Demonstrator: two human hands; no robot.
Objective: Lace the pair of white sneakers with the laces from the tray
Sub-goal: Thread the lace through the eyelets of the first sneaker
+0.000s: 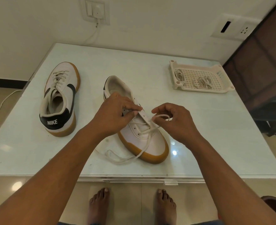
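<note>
Warm dim indoor light, ceiling-lamp glare spots on glossy table (173, 147), wide-angle bending at edges, slightly soft focus

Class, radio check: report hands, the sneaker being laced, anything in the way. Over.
Left hand grips near sneaker; right hand pinches lace. Sneaker part-laced. Lace tail trails past toe onto table.

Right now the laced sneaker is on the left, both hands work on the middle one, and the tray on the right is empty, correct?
No: the head view shows the tray holding bundled laces, not empty. The rest is right.
</note>
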